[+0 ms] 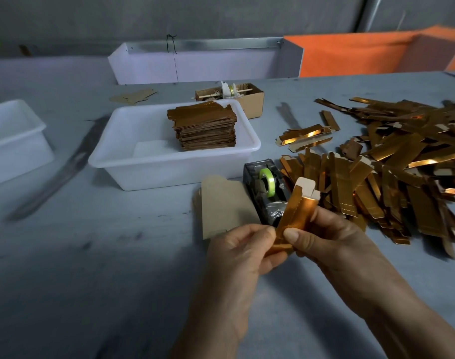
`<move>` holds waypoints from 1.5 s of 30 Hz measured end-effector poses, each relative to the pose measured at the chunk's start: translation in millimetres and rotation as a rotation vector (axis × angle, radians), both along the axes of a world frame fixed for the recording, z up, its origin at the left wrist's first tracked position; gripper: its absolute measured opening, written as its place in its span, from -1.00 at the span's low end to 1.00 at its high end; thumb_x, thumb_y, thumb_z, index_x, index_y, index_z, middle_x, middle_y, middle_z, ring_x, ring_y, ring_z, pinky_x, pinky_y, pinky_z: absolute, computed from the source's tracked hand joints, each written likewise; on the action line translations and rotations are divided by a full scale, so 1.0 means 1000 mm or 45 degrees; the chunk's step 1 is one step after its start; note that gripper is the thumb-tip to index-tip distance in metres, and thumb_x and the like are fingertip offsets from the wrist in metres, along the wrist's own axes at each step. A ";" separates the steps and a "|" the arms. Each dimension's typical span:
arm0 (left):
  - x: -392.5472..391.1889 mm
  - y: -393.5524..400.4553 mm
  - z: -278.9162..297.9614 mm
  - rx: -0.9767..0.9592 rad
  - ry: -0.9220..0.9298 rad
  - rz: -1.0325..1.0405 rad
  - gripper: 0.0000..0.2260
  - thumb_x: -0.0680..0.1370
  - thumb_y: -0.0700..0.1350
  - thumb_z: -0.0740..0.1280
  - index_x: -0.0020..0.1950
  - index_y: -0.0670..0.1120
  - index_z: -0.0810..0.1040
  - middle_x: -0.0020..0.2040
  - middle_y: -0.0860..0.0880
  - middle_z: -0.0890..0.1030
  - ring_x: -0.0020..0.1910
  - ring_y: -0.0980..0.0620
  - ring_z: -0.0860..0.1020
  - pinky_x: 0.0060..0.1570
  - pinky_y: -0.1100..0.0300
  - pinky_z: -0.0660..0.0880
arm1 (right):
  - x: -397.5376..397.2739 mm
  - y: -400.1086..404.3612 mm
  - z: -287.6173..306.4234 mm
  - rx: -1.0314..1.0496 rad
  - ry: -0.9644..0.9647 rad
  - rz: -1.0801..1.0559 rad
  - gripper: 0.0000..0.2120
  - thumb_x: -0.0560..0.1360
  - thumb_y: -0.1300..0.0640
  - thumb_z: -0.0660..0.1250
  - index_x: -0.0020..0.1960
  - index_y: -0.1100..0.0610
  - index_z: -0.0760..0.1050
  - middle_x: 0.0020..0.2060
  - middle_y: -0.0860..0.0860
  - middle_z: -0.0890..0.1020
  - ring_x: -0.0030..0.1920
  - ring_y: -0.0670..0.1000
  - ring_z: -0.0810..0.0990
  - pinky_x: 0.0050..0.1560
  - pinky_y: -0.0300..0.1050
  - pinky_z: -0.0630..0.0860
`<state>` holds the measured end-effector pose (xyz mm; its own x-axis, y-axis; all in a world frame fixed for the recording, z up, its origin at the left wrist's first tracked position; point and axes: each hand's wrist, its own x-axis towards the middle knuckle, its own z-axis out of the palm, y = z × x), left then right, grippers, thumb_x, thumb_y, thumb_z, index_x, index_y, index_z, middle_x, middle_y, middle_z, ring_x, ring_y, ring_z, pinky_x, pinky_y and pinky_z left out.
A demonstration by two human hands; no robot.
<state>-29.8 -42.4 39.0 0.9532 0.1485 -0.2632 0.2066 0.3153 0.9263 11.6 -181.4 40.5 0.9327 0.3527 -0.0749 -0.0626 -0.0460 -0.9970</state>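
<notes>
Here both hands — left hand (243, 251), right hand (332, 239) — pinch the gold carton blank (292, 216) upright, evidently to fold it, beside the tape dispenser (263, 187).

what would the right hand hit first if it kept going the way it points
Probably the black tape dispenser, just beyond the gold strip the right hand holds; depth is unclear.

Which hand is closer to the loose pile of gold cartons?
Right. The right hand is just beside the pile; the left hand is farther away, across the held carton.
</notes>
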 end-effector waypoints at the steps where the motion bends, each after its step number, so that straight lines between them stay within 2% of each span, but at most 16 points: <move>1: 0.001 0.003 -0.001 -0.040 0.027 -0.024 -0.86 0.55 -0.20 0.32 -0.13 -0.17 0.66 -0.13 -0.12 0.71 -0.11 -0.02 0.70 -0.13 0.21 0.61 | 0.000 0.000 0.001 0.011 -0.023 0.023 -0.83 0.30 0.09 0.39 -0.12 0.07 0.63 -0.25 -0.01 0.66 -0.22 -0.10 0.61 -0.22 -0.30 0.52; 4: 0.004 0.012 0.001 -0.216 0.103 -0.100 -0.87 0.50 -0.25 0.34 -0.20 -0.20 0.66 -0.08 -0.23 0.69 -0.11 -0.08 0.69 -0.18 0.21 0.60 | 0.000 -0.001 0.003 0.034 -0.073 0.075 -0.88 0.32 0.13 0.39 -0.16 0.09 0.62 -0.30 0.00 0.64 -0.27 -0.13 0.58 -0.28 -0.37 0.48; 7: 0.005 0.017 0.005 -0.424 0.194 -0.182 -0.90 0.34 -0.24 0.39 -0.19 -0.24 0.63 -0.10 -0.25 0.67 -0.19 -0.06 0.67 -0.28 0.21 0.59 | 0.000 -0.002 0.006 0.016 -0.138 0.134 -0.91 0.32 0.13 0.39 -0.18 0.06 0.61 -0.28 0.02 0.63 -0.24 -0.11 0.58 -0.25 -0.36 0.48; 10: 0.004 0.017 0.004 -0.609 0.322 -0.217 -0.73 0.25 -0.26 0.37 -0.08 -0.30 0.59 -0.15 -0.23 0.66 -0.29 -0.02 0.65 -0.37 0.21 0.60 | -0.001 -0.002 0.009 0.007 -0.164 0.216 -0.92 0.32 0.14 0.39 -0.19 0.05 0.61 -0.23 0.03 0.64 -0.17 -0.04 0.60 -0.15 -0.29 0.52; 12: 0.003 0.017 0.003 -0.679 0.378 -0.230 -0.74 0.23 -0.29 0.37 -0.10 -0.31 0.59 -0.14 -0.24 0.64 -0.28 -0.04 0.63 -0.35 0.19 0.62 | 0.000 -0.004 0.011 -0.031 -0.189 0.240 -0.94 0.31 0.13 0.39 -0.21 0.04 0.61 -0.22 0.04 0.63 -0.12 0.02 0.60 -0.08 -0.18 0.55; 15: 0.000 0.016 0.003 -0.687 0.372 -0.271 -0.86 0.22 -0.33 0.38 -0.25 -0.29 0.62 -0.19 -0.25 0.64 -0.32 -0.05 0.64 -0.34 0.18 0.63 | 0.001 -0.007 0.012 -0.084 -0.234 0.240 -0.96 0.31 0.12 0.38 -0.24 0.06 0.59 -0.24 0.05 0.61 -0.11 0.08 0.58 -0.05 -0.11 0.55; 19: -0.002 0.016 0.002 -0.671 0.370 -0.358 -0.84 0.30 -0.38 0.46 -0.16 -0.29 0.58 -0.22 -0.22 0.61 -0.32 -0.03 0.60 -0.37 0.21 0.60 | 0.000 -0.008 0.013 -0.107 -0.276 0.275 -0.98 0.33 0.11 0.38 -0.25 0.02 0.59 -0.25 0.05 0.61 -0.12 0.09 0.58 -0.04 -0.03 0.56; 25: -0.002 0.016 0.002 -0.700 0.442 -0.449 -0.62 0.25 -0.31 0.33 0.07 -0.20 0.50 -0.25 -0.15 0.53 -0.32 0.02 0.46 -0.52 0.30 0.47 | -0.001 -0.009 0.013 -0.108 -0.278 0.337 -0.94 0.35 0.13 0.38 -0.21 -0.01 0.60 -0.21 0.05 0.61 -0.09 0.08 0.58 0.01 0.00 0.54; 27: -0.004 0.015 0.002 -0.714 0.438 -0.459 -0.64 0.26 -0.35 0.32 0.05 -0.21 0.51 -0.28 -0.13 0.51 -0.37 0.05 0.44 -0.57 0.33 0.39 | -0.002 -0.008 0.013 -0.127 -0.266 0.348 -0.99 0.37 0.07 0.39 -0.21 -0.02 0.60 -0.21 0.02 0.61 -0.08 0.06 0.59 0.01 0.00 0.55; 29: -0.007 0.013 0.004 -0.678 0.404 -0.458 -0.78 0.35 -0.42 0.34 -0.04 -0.22 0.55 -0.35 -0.10 0.53 -0.44 0.09 0.48 -0.60 0.36 0.34 | -0.002 -0.007 0.012 -0.111 -0.241 0.345 -0.96 0.38 0.03 0.41 -0.22 -0.02 0.60 -0.23 -0.02 0.61 -0.11 0.00 0.60 -0.05 -0.10 0.57; 33: -0.007 0.006 0.000 -0.330 0.309 -0.240 -0.76 0.48 -0.42 0.27 -0.22 -0.15 0.63 -0.36 -0.08 0.61 -0.49 0.14 0.51 -0.60 0.37 0.31 | 0.002 -0.009 0.019 -0.107 -0.191 0.221 -0.92 0.33 0.09 0.35 -0.19 0.02 0.60 -0.29 -0.06 0.63 -0.25 -0.14 0.60 -0.24 -0.35 0.51; 36: 0.002 0.016 -0.012 0.482 0.070 0.221 -0.81 0.48 -0.33 0.37 -0.24 -0.06 0.60 -0.35 0.05 0.61 -0.41 0.17 0.52 -0.47 0.34 0.39 | 0.027 -0.024 0.022 -0.213 -0.137 -0.063 -0.78 0.31 -0.01 0.30 -0.07 -0.01 0.58 -0.21 -0.07 0.67 -0.21 -0.12 0.63 -0.22 -0.19 0.50; 38: 0.007 0.029 -0.015 1.131 -0.079 0.502 -0.94 0.48 -0.22 0.39 -0.14 -0.07 0.57 -0.19 0.02 0.59 -0.23 0.08 0.55 -0.26 0.26 0.43 | 0.051 -0.039 0.021 -0.277 -0.055 -0.296 -0.73 0.37 -0.05 0.29 0.03 0.02 0.55 -0.17 -0.03 0.66 -0.18 0.00 0.63 -0.16 -0.09 0.45; 40: 0.011 0.040 -0.019 1.562 -0.070 0.541 -0.86 0.50 -0.05 0.36 -0.01 -0.08 0.53 -0.05 -0.03 0.52 -0.06 -0.03 0.49 -0.13 0.13 0.42 | 0.077 -0.057 0.018 -0.478 -0.072 -0.516 -0.71 0.48 -0.03 0.29 0.14 0.07 0.49 -0.08 -0.02 0.61 -0.14 -0.01 0.56 -0.17 -0.09 0.42; 42: 0.015 0.046 -0.024 1.630 0.071 0.424 -0.72 0.51 0.11 0.32 0.05 -0.08 0.48 -0.01 -0.04 0.50 -0.01 -0.04 0.47 -0.11 0.08 0.43 | 0.096 -0.075 0.012 -0.801 -0.143 -0.738 -0.60 0.51 -0.07 0.28 0.27 0.08 0.40 0.11 0.08 0.54 0.01 0.09 0.54 -0.09 0.01 0.49; 45: 0.022 0.050 -0.030 1.203 0.161 0.351 -0.73 0.45 0.09 0.44 -0.12 -0.06 0.47 -0.19 0.01 0.57 -0.21 0.04 0.56 -0.24 0.24 0.50 | 0.093 -0.087 0.003 -0.922 -0.166 -0.984 -0.45 0.46 -0.12 0.32 0.38 -0.02 0.25 0.30 0.18 0.40 0.19 0.24 0.48 0.04 0.26 0.52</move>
<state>-7.5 7.6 9.4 0.8268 0.5621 -0.0201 0.3519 -0.4892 0.7980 104.2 -268.5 43.2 0.9001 -0.4267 0.0873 -0.2231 -0.6239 -0.7490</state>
